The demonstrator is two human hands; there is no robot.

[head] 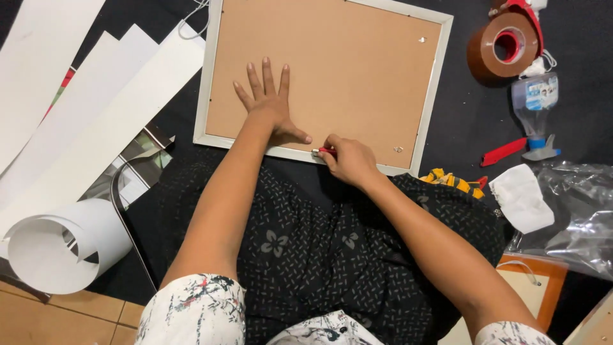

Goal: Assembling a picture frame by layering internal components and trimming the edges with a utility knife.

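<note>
I press my left hand (269, 102) flat, fingers spread, on the frame backing (332, 70); my right hand (348, 160) grips a small red tool (324, 152) at the near frame edge, seemingly securing the backing.

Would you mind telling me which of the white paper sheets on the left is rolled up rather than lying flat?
The rolled sheet at the lower left, curled into an open tube; the flat strips above it lie fanned out beside the frame.
</note>
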